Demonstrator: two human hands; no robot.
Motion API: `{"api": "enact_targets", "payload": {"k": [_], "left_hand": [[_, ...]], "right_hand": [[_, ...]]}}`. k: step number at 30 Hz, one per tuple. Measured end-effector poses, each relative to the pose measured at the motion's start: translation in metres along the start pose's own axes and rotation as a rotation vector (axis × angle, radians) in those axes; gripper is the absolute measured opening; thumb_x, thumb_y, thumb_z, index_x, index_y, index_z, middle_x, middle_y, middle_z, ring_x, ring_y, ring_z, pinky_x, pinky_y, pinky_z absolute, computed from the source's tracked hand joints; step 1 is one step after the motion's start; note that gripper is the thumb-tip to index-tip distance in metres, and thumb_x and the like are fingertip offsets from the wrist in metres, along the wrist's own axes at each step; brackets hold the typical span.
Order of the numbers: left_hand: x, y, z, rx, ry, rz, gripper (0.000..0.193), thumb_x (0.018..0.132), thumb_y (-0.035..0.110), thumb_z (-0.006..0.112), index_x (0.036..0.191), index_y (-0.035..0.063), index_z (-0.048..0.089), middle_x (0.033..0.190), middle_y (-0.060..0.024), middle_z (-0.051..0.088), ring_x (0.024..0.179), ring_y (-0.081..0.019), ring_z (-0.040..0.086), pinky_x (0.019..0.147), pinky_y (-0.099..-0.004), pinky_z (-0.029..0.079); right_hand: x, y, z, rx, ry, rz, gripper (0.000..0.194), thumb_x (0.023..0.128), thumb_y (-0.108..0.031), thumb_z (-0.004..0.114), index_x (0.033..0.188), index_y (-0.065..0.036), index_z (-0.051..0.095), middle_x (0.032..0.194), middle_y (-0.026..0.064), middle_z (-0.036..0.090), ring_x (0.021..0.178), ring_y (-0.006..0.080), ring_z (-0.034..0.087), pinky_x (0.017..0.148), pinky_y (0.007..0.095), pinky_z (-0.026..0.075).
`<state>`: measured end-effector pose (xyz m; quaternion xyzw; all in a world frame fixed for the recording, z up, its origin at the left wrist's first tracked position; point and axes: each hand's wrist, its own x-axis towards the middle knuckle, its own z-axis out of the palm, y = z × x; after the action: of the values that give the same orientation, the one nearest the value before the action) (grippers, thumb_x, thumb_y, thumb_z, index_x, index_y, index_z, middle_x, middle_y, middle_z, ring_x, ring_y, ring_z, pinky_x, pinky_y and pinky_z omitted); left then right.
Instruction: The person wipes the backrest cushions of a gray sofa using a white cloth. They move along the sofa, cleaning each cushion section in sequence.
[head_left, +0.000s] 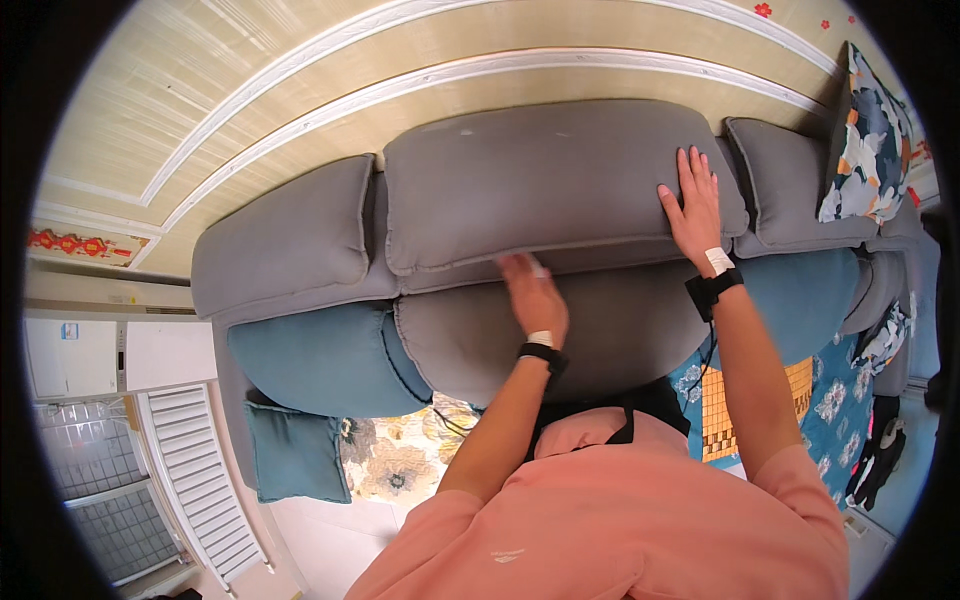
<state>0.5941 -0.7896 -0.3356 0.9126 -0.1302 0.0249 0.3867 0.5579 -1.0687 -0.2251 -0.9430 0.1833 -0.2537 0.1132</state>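
A grey sofa back cushion leans against the sofa back in front of me. My right hand lies flat on its right part, thumb spread from the fingers. Blurred by motion, my left hand reaches to the cushion's lower edge, above the grey seat cushion. Its fingers look extended with nothing visibly gripped, though the fingertips are unclear. Each wrist wears a black strap and a pale wrap.
More grey back cushions flank the middle one, left and right. Blue seat cushions adjoin the grey seat. A patterned pillow stands far right; a teal pillow lies lower left. Behind runs a panelled wall.
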Motion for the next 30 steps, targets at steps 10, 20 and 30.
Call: {"api": "enact_targets", "payload": {"k": [10, 20, 30], "left_hand": [[-0.004, 0.072, -0.068, -1.520, -0.898, -0.438, 0.052, 0.115, 0.033, 0.041, 0.153, -0.0014, 0.046, 0.153, -0.0131, 0.054, 0.140, -0.0247, 0.052, 0.118, -0.0448, 0.041], [0.001, 0.085, -0.077, -1.106, -0.860, -0.263, 0.047, 0.115, 0.031, 0.043, 0.148, -0.0008, 0.053, 0.137, -0.0119, 0.065, 0.124, -0.0210, 0.062, 0.106, -0.0397, 0.050], [0.108, 0.045, -0.177, 0.214, 0.052, 0.507, 0.041, 0.099, 0.014, 0.065, 0.140, 0.0089, 0.066, 0.152, -0.0244, 0.049, 0.141, -0.0420, 0.046, 0.117, -0.0506, 0.037]], "right_hand": [[-0.122, -0.083, -0.029, 1.235, -0.164, 0.824, 0.042, 0.106, -0.033, 0.062, 0.142, -0.011, 0.060, 0.137, 0.0058, 0.058, 0.121, 0.0176, 0.059, 0.093, 0.0309, 0.051], [-0.133, -0.097, -0.030, 1.785, -0.297, 1.112, 0.048, 0.108, -0.041, 0.058, 0.139, -0.005, 0.059, 0.134, 0.0078, 0.066, 0.118, 0.0205, 0.066, 0.096, 0.0400, 0.056], [-0.127, 0.092, 0.013, 0.240, 0.522, 0.666, 0.029, 0.102, -0.010, 0.056, 0.124, 0.006, 0.066, 0.125, 0.0246, 0.070, 0.111, 0.0397, 0.068, 0.096, 0.0439, 0.053]]}}
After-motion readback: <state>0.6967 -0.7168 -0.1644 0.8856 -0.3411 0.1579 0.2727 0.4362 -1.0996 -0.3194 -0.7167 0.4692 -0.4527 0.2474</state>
